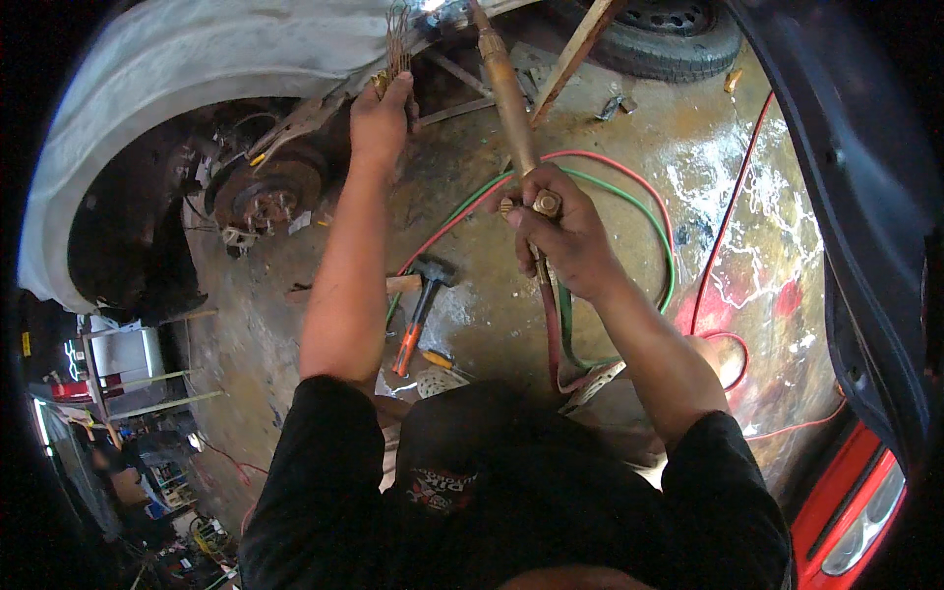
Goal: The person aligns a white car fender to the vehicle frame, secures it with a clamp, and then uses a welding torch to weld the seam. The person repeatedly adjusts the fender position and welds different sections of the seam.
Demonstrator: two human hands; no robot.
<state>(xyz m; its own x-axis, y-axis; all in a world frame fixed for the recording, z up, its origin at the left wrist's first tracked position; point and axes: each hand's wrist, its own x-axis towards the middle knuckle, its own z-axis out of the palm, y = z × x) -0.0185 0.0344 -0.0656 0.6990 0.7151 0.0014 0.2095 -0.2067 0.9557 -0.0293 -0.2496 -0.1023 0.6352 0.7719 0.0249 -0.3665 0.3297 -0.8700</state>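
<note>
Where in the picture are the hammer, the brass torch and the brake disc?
hammer (421,307): head view, on its orange and black handle.
brass torch (511,103): head view, on the middle of its long tube.
brake disc (267,197): head view, on its rusty face.

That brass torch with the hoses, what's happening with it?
A person in a black shirt grips a brass gas torch in the right hand, its tip up at the pale car fender. The left hand holds thin metal rods near the same spot. Red and green hoses trail over the floor, where a hammer lies.
</note>
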